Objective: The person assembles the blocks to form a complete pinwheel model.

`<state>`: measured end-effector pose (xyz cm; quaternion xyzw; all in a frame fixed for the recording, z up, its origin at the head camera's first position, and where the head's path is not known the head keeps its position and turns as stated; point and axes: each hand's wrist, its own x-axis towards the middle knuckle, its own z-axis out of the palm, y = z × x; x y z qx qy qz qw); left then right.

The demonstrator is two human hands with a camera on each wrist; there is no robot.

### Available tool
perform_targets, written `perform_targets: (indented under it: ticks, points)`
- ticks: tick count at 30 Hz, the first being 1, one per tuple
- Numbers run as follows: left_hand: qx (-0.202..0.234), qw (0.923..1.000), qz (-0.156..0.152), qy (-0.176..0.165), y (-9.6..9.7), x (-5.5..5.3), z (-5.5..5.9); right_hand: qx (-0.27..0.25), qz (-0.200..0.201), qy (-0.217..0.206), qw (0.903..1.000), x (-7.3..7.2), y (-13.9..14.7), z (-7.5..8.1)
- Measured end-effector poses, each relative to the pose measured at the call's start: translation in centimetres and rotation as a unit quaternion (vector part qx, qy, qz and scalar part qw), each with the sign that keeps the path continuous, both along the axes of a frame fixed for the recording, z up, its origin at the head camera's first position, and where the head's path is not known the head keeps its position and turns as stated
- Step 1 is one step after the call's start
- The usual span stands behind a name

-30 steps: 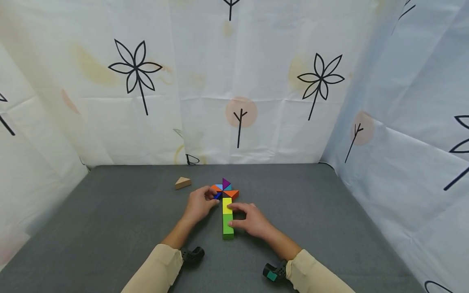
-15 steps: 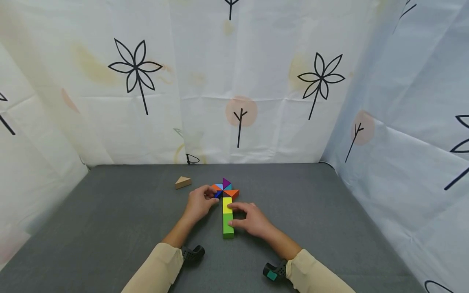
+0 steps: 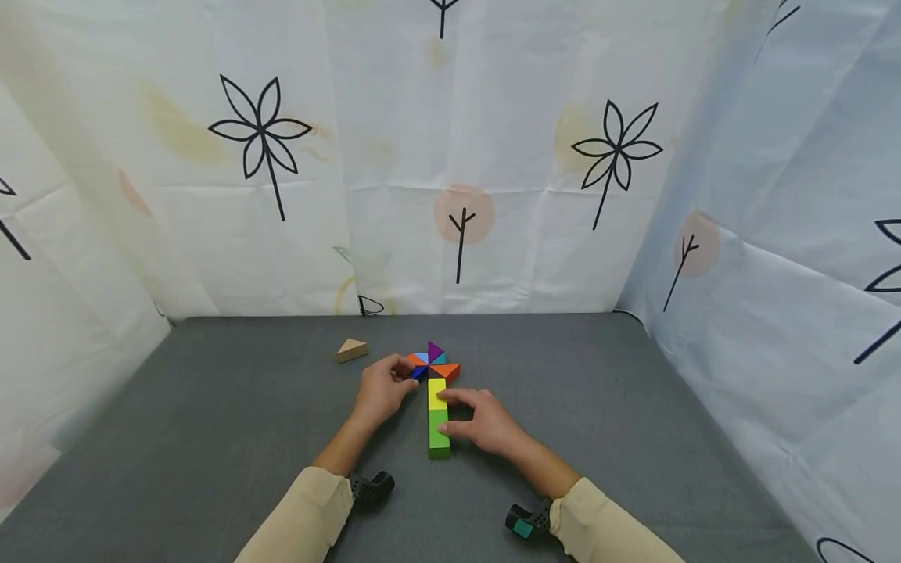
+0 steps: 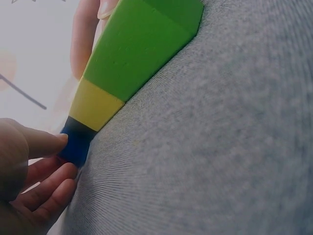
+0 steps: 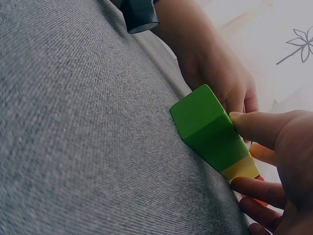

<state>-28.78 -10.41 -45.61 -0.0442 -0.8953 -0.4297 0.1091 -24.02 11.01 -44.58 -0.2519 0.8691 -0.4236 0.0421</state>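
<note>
In the head view, a pinwheel of coloured triangular blocks lies on the grey table. Its purple (image 3: 434,352) triangle points up and an orange triangle (image 3: 448,370) lies to the right. My left hand (image 3: 382,389) pinches the dark blue triangular block (image 4: 77,145) at the pinwheel's left side, between thumb and fingers. Below the pinwheel, a yellow block (image 3: 436,389) and a longer green block (image 3: 438,430) stand end to end in a line. My right hand (image 3: 487,423) touches their right side, thumb at the green block and fingertips at the yellow one, with fingers fairly straight.
A plain wooden triangular block (image 3: 352,350) lies apart at the back left. The grey table (image 3: 598,438) extends on both sides. White patterned cloth (image 3: 521,258) hangs behind it and at the sides. Each wrist wears a black camera mount (image 3: 373,486).
</note>
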Motion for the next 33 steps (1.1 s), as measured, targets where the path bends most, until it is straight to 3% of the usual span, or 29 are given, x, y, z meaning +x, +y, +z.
perform_targets:
  ticks: [14,21,33]
  points:
    - [0.004,0.9999,0.001,0.014,0.0,0.03,-0.23,0.0,-0.002,-0.001,1.0,-0.08,-0.07,-0.12]
    - [0.012,0.9998,-0.001,0.019,0.11,0.32,-0.1,-0.009,0.012,0.022,0.9996,-0.09,0.12,-0.33]
    - [-0.004,0.9994,-0.008,0.035,-0.07,0.25,-0.03,0.005,0.006,0.023,0.9997,0.09,0.12,-0.14]
